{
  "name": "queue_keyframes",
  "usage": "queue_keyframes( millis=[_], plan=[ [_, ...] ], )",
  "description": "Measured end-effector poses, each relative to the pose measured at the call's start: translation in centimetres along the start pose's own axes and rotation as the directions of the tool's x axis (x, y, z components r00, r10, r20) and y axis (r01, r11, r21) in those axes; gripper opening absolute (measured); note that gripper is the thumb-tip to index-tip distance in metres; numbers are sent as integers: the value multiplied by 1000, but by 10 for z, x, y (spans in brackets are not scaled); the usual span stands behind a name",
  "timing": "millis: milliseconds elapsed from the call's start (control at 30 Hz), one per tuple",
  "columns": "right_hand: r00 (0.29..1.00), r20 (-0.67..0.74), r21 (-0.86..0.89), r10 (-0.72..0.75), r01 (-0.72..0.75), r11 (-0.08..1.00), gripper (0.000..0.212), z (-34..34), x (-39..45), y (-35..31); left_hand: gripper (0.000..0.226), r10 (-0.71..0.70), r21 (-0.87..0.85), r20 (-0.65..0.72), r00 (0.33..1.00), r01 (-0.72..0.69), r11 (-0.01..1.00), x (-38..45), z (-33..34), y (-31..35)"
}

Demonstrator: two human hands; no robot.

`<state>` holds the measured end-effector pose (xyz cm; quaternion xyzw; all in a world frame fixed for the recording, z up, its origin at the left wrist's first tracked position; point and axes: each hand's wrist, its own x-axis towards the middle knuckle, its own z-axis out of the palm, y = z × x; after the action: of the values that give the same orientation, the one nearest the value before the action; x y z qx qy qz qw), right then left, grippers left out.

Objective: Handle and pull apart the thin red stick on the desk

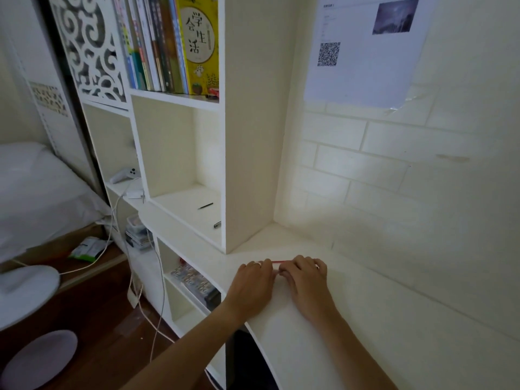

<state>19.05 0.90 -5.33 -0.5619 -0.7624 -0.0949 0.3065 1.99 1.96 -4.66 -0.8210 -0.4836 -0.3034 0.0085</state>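
Both hands, left hand (252,280) and right hand (305,277), pinch a thin red stick (277,262) on the desk (351,319); books (168,43) fill the shelf (174,97).

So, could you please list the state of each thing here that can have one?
thin red strip: flat on the white desk, held.
left hand: fingers curled on the strip.
right hand: fingers curled on the strip.
yellow book: upright, shut.
black pen: lying on the shelf.
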Motion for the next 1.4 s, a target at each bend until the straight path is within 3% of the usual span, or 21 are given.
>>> queue_keyframes(
  millis=[100,233,433,567,800,1000,1100,1233,1333,1400],
  plan=[
    [999,23,-41,-42,42,998,16,1,1,-3,16,-35,-135,20,999,37,990,-1,6,-7],
    [994,70,-6,-84,85,996,26,-1,3,-8,15,-47,-277,46,998,58,959,0,2,-6],
    [992,78,-34,-102,105,994,21,-2,4,-11,12,-165,-279,-71,984,139,950,-4,0,-2],
    [990,89,-5,-107,108,994,30,-4,4,-11,16,-146,-270,-101,984,114,956,-8,-4,3],
    [995,68,-132,-69,78,988,34,-10,0,-14,20,-97,-164,-109,989,79,983,-11,-7,6],
    [998,47,-173,-43,51,984,34,-11,0,-12,20,-290,-180,-161,943,261,948,-13,-4,3],
    [999,32,-97,-22,25,995,27,-6,2,-11,10,-420,-334,-156,894,352,874,-11,-9,4],
    [1000,28,-55,-11,13,998,22,-4,2,-10,9,-529,-316,-154,834,466,827,4,-15,-11],
    [1000,23,-21,-1,2,1000,22,-5,2,-9,10,-449,-40,-188,874,450,892,14,-13,-31],
    [1000,20,-8,2,-2,1000,22,-5,2,-9,8,-420,47,-163,893,432,900,18,-11,-38]
  ],
)
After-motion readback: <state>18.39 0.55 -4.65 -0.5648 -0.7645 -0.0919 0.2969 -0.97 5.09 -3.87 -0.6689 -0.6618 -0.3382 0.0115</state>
